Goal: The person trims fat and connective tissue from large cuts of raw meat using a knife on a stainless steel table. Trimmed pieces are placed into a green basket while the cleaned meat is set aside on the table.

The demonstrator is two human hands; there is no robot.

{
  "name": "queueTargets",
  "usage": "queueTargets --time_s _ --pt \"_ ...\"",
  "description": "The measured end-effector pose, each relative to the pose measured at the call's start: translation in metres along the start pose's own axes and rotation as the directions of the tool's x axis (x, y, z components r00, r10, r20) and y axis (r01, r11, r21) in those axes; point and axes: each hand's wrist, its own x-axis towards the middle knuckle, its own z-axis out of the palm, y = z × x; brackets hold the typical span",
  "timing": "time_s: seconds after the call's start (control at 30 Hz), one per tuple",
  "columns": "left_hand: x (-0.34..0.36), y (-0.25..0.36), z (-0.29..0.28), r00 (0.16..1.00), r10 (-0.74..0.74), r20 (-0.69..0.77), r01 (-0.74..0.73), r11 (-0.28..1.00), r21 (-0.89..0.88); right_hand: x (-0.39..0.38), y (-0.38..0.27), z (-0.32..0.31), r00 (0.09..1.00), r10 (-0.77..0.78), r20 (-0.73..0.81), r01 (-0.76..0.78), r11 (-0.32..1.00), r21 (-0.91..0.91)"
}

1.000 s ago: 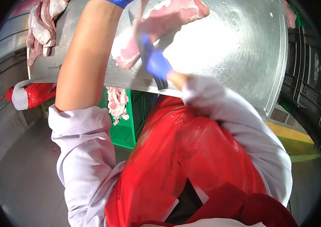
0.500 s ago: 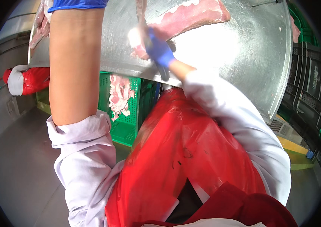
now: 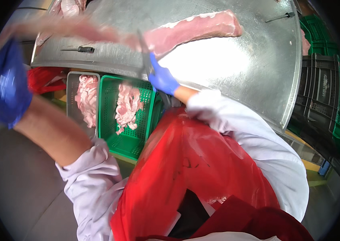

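Note:
A long pink slab of meat (image 3: 196, 30) lies on the metal table. My left hand (image 3: 6, 86), in a blue glove, is raised at the far left and closed on the end of a long strip of meat (image 3: 69, 30). Blurred by motion, the strip stretches across to the slab's left end. My right hand (image 3: 164, 79), also gloved in blue, grips a knife at the table's near edge. Its blade (image 3: 143, 48) points away from me, upright against the slab's left end, where the strip and slab meet.
Below the table's near edge stand a green crate (image 3: 127, 146) and a grey crate (image 3: 71, 90), both holding meat trimmings. Another knife (image 3: 83, 49) lies at the table's left, and a sharpening steel or knife (image 3: 280, 17) at far right. Dark crates (image 3: 318, 88) are stacked rightward.
My left hand has swung from the top of the view down to the far left, drawing the meat strip out sideways. My right hand with the knife has shifted slightly nearer me.

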Motion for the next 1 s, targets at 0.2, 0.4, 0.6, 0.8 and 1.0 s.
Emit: queueTargets --time_s 0.2,0.4,0.6,0.8,1.0 --pt "-0.175 0.19 -0.122 0.87 0.065 -0.489 -0.192 0.958 -0.214 0.038 0.002 -0.119 0.998 0.006 -0.065 -0.002 0.999 0.05" --pt "-0.243 0.085 -0.059 0.557 -0.123 -0.821 0.585 0.76 0.284 0.108 0.022 -0.302 0.868 0.085 -0.49 -0.313 0.86 -0.404" --pt "-0.262 -0.101 -0.064 0.65 -0.42 -0.634 0.739 0.155 0.655 0.008 0.014 -0.248 0.919 0.228 -0.322 -0.291 0.943 -0.162" --pt "-0.151 -0.394 -0.058 0.913 -0.269 -0.306 0.389 0.355 0.85 0.06 0.014 -0.289 0.96 0.207 -0.19 -0.264 0.897 -0.355" --pt "-0.109 -0.422 -0.031 0.328 -0.932 -0.157 0.405 -0.012 0.914 -0.146 -0.027 -0.259 0.878 0.472 0.079 -0.477 0.877 0.054"
